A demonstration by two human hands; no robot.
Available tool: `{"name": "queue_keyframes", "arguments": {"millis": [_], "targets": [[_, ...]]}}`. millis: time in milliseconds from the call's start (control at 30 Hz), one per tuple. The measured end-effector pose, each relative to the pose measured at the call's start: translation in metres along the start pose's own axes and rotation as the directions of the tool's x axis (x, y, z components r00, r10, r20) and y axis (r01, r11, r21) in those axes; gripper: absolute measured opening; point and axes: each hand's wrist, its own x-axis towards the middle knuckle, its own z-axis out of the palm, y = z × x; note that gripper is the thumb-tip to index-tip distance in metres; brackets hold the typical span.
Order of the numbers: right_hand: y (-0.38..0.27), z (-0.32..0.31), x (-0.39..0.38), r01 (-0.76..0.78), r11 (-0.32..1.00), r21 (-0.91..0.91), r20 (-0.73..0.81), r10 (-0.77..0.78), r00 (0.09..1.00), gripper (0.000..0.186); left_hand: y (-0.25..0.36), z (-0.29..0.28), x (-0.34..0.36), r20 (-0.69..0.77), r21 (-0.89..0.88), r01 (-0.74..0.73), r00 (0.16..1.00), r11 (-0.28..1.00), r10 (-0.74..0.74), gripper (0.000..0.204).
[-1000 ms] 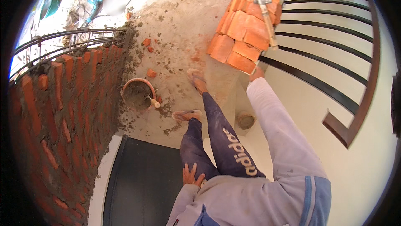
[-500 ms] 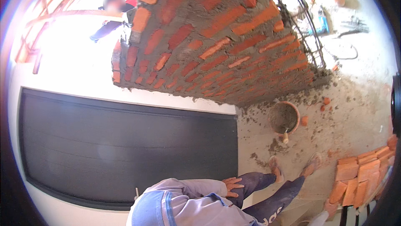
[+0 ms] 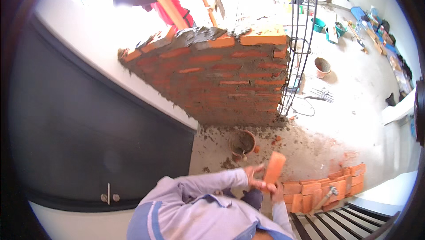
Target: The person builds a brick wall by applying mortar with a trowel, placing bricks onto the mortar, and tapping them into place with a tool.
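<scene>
A single orange brick (image 3: 276, 165) is raised in front of me, above the near floor. My right hand (image 3: 277, 192) is closed round its near end. Beside it, my left hand (image 3: 253, 178) has its fingers spread, and the lower fingers reach that same end of the brick. Ahead stands a brick wall (image 3: 212, 80) with rough grey mortar joints and wet mortar along its top. Between the wall and me, a bucket (image 3: 242, 142) holds grey mortar, with a wooden-handled tool in it.
A stack of bricks (image 3: 305, 191) lies at right with a hammer (image 3: 325, 199) on top, beside black metal bars (image 3: 341, 222). A rebar cage (image 3: 299, 49) rises at the wall's right end. A dark door (image 3: 102, 129) fills the left. Behind the wall, a person in red (image 3: 166, 7) stretches out an arm.
My left hand has left my thigh and come to the brick. My right hand has lifted the brick from beside the stack. The view has swung to the right and up.
</scene>
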Motion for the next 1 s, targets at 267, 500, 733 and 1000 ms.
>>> {"name": "queue_keyframes", "arguments": {"millis": [267,500,733,1000], "targets": [[-0.236,0.189,0.058,0.547,0.818,-0.177,0.486,-0.411,0.771,0.085,0.161,-0.16,-0.078,-0.425,-0.105,-0.441,0.83,0.892,0.361,0.086],[-0.271,0.272,0.114,0.707,0.661,-0.252,0.435,-0.575,0.693,0.065,0.271,-0.368,-0.139,-0.3,0.799,-0.176,0.712,0.575,0.635,0.081],[-0.12,0.209,0.176,0.198,0.649,-0.735,0.126,-0.157,0.98,0.057,0.294,-0.519,-0.078,-0.131,0.976,-0.002,0.791,0.216,0.598,0.083],[-0.03,0.18,0.153,-0.14,0.778,-0.613,-0.138,0.069,0.988,0.057,0.288,-0.554,-0.043,-0.133,0.979,0.027,0.838,0.203,0.529,0.088]]}}
